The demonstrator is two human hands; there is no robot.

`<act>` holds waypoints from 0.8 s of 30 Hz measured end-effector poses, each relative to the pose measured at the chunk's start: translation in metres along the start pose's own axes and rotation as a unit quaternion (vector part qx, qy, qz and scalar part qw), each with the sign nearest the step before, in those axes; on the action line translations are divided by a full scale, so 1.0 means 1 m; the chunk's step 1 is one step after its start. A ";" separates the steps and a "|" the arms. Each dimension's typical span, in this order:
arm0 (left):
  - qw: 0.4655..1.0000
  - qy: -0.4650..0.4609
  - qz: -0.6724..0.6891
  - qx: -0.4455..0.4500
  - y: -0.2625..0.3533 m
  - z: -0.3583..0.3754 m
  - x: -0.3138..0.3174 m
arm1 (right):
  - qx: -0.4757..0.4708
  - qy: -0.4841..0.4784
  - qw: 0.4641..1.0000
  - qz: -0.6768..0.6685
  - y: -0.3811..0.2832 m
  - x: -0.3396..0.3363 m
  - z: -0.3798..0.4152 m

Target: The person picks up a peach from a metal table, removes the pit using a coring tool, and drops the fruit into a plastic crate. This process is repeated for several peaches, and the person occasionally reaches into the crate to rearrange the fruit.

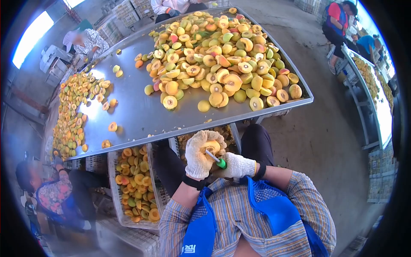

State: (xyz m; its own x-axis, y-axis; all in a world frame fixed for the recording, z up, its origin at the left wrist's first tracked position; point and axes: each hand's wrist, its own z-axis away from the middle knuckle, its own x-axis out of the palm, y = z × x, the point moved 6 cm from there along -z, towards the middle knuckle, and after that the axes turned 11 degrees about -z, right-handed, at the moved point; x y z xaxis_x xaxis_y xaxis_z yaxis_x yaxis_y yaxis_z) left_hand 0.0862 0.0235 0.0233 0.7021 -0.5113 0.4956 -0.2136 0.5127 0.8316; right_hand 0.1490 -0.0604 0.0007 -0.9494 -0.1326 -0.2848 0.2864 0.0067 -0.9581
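Observation:
My left hand (204,152), in a white knitted glove, is closed around a yellow peach half (211,147) with its cut face up. My right hand (236,165), gloved too, grips a thin metal tool with a green handle (221,163). The tool's metal end meets the middle of the peach half; its exact tip shape is hard to make out. Both hands are close together above my lap, just in front of the metal table (141,109). On that table lies a big heap of halved peaches (214,64), many with pits showing.
A white crate (113,188) of peach halves stands left of my legs, with another crate (231,132) under the table edge. More halves (77,111) cover the table's left end. Co-workers sit around the table; a second table (366,79) stands far right.

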 end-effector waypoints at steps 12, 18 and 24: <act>0.969 -0.242 -0.022 -0.039 0.014 -0.004 0.015 | -0.030 -0.012 0.999 0.040 0.001 -0.010 -0.005; 0.921 -0.362 0.115 0.086 0.013 -0.003 0.021 | 0.066 -0.135 0.950 -0.274 0.001 0.025 0.006; 0.990 0.054 0.115 0.060 0.016 -0.020 -0.056 | 0.132 -0.084 0.963 -0.220 0.020 0.016 -0.017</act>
State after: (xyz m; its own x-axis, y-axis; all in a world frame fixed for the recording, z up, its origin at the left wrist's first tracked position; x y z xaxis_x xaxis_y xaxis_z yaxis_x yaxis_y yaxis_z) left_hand 0.0573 0.0740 0.0037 0.6929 -0.3106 0.6507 -0.4501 0.5187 0.7269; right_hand 0.1373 -0.0457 -0.0234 -0.9582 -0.2242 0.1778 -0.0953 -0.3359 -0.9371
